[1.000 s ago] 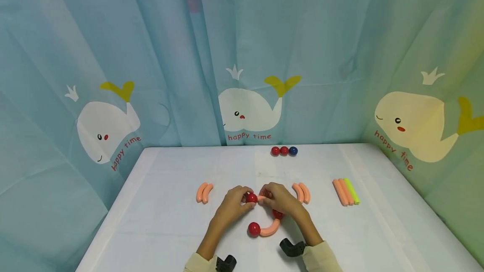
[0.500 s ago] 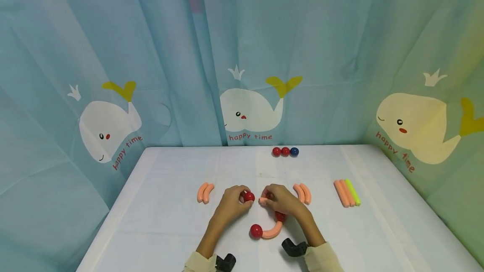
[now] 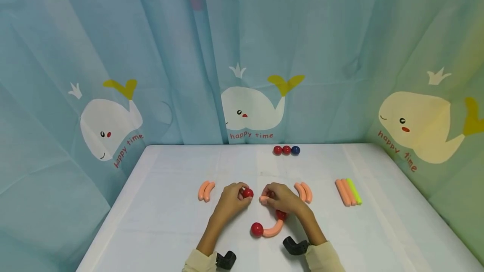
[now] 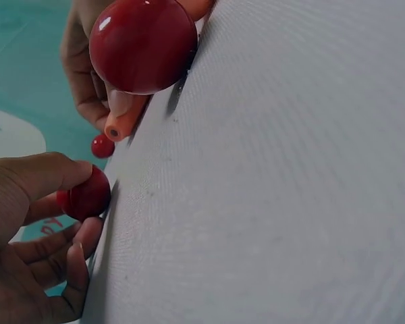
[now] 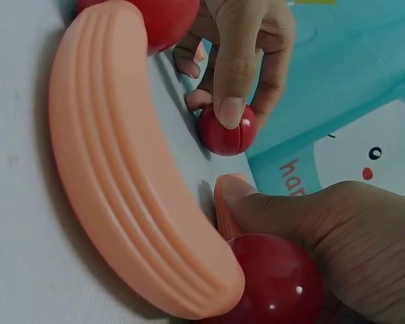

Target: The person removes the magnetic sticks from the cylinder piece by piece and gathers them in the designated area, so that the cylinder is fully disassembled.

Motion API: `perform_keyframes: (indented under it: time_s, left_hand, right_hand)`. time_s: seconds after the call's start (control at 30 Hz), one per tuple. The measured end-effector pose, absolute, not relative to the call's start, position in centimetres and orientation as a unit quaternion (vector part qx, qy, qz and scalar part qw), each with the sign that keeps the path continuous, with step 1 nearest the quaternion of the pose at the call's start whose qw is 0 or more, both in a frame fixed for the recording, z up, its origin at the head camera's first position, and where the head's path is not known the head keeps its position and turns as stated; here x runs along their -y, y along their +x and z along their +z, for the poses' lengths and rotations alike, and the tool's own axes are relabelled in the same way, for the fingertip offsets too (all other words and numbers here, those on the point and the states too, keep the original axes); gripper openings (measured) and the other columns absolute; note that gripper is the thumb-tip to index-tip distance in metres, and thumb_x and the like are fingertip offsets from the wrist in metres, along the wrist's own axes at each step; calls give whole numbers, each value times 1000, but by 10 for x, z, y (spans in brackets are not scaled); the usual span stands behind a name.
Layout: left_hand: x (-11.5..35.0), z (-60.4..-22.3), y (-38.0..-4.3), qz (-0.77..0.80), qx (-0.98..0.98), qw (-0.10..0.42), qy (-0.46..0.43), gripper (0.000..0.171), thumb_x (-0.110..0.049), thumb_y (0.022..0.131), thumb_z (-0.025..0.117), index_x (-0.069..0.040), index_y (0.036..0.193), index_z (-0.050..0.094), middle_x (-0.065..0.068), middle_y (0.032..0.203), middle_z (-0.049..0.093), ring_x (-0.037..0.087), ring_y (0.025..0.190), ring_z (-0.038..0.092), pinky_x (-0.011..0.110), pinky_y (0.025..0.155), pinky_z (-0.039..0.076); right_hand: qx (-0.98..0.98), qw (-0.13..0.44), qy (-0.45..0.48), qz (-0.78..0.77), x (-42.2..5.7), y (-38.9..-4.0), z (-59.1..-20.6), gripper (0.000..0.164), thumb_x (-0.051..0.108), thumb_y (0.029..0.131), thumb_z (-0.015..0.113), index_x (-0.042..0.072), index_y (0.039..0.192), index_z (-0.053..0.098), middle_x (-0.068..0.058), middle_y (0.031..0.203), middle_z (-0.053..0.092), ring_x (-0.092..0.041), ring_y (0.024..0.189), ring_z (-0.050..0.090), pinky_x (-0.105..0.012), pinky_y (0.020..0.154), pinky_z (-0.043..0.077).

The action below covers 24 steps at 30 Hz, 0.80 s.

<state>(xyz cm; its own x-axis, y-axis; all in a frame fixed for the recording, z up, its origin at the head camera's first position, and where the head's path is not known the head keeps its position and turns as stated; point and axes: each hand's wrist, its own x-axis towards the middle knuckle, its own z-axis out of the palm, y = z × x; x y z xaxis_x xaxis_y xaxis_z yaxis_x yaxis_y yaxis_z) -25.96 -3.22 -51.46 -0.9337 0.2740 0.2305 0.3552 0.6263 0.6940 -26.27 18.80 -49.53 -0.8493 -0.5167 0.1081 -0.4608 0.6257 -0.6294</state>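
Note:
My left hand (image 3: 228, 201) pinches a red ball (image 3: 247, 193) between thumb and fingers; a dark slit or seam shows on this ball (image 5: 228, 129) in the right wrist view. Across a small gap, my right hand (image 3: 282, 200) pinches an orange stick (image 3: 263, 199), whose end with a small hole (image 4: 116, 129) faces the left hand's ball. Below the right hand, a second red ball (image 3: 281, 214) touches a curved orange stick (image 3: 273, 229). That stick's other end meets a third red ball (image 3: 257, 229). The right hand partly hides the held stick.
Pairs of curved orange sticks lie left (image 3: 206, 191) and right (image 3: 303, 192) of the hands. Farther right are straight orange sticks (image 3: 345, 192) beside a yellow-green stick (image 3: 354, 191). Two red balls (image 3: 282, 150) and a blue ball (image 3: 295, 150) stand along the white table's (image 3: 170, 221) back edge.
One second ago the left hand's ball was against the end of the orange stick. The left hand has since drawn it away leftward, leaving a gap. The right hand stays nearly in place.

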Motion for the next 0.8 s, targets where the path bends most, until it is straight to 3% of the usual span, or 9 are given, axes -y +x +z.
perform_keyframes:
  time_s: [0.5,0.8]
  left_hand:
    - [22,-508,-265,-379,913,33,-146,24,-25,86,75,-10,105,69,0,79,57,8,69,48,22,59,41]
    - [15,-505,-284,-355,927,17,-120,26,-31,86,74,-18,108,65,-6,64,48,7,54,40,24,47,32]
  right_hand:
    - [-892,41,-272,-359,-193,-263,-499,10,21,90,70,12,93,67,5,85,60,-2,76,49,-22,69,45]
    - [-888,49,-275,-365,-193,-264,-497,12,24,90,70,13,93,67,6,85,61,-1,77,49,-22,70,44]
